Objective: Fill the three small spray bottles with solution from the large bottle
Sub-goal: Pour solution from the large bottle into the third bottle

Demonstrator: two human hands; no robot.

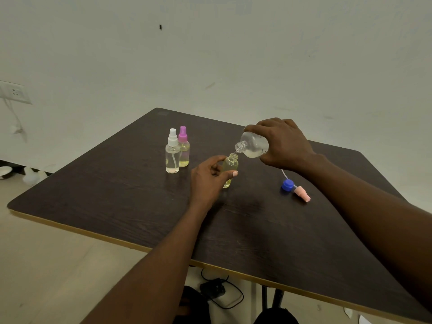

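1. Head view is showing the right hand wrapping its fingers round the large bottle and tipping it neck-down, so that its open mouth is hanging just above the small open bottle.
2. The left hand is gripping that small bottle between thumb and fingers, likely steadying it on the table so the narrow neck is staying under the pour.
3. A thin stream seems to be passing between the two mouths, though it is too fine to be sure of.
4. The large bottle is holding only a little pale liquid, pooling along its lower side.
5. The small open bottle is showing yellowish liquid; the fingers are hiding its level.
6. The white-capped spray bottle and the magenta-capped spray bottle are standing upright, touching or nearly so, further back and to the left; both are carrying liquid and have their spray heads on, so they are looking finished.
7. The blue cap and the pink spray head are lying together on the right, probably parked there within reach for closing both bottles afterwards.
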